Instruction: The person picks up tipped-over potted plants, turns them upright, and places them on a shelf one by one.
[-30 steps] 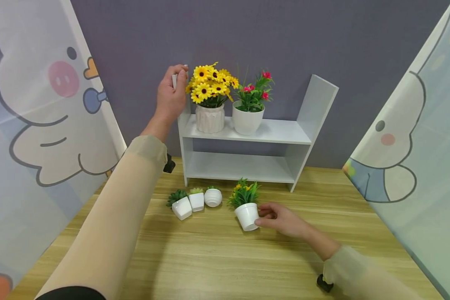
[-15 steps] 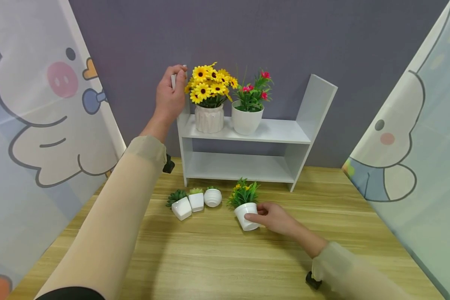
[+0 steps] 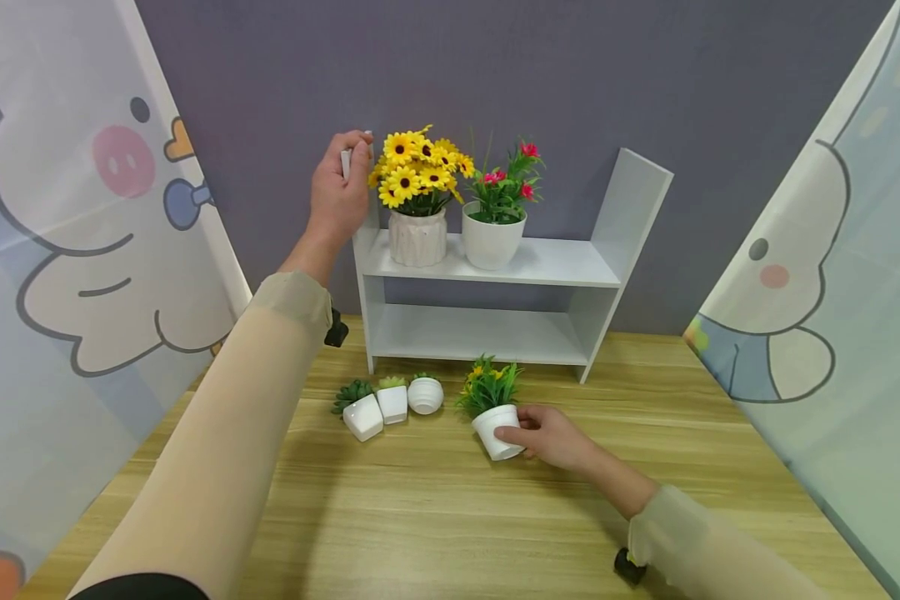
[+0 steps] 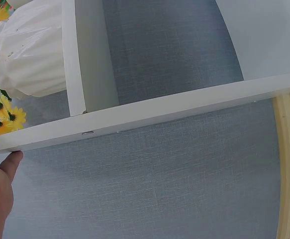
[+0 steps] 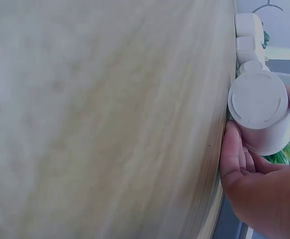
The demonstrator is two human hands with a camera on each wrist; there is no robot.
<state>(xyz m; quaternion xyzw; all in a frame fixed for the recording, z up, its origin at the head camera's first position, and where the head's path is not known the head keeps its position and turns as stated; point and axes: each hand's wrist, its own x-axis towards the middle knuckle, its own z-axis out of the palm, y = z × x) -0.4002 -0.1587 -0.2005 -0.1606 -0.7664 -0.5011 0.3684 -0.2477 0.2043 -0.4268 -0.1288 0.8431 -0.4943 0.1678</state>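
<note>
My left hand grips the top of the left side panel of a white two-tier shelf; in the left wrist view its thumb lies against the panel edge. A white round pot with green leaves and small yellow flowers lies tipped on its side, foliage toward the shelf. My right hand holds this pot from the right, thumb on the near side and fingers beyond or beneath. The right wrist view shows the pot's round base between thumb and fingers, close over the table.
On the upper tier stand yellow daisy-like flowers in a ribbed pot and a red-flowered plant in a white pot. Three small succulents in white pots lie on the wooden table, left of the tipped plant. A grey wall backs the shelf.
My right hand has moved left onto the tipped pot and closed round it; the pot has shifted slightly to the right. The left hand keeps its place on the shelf.
</note>
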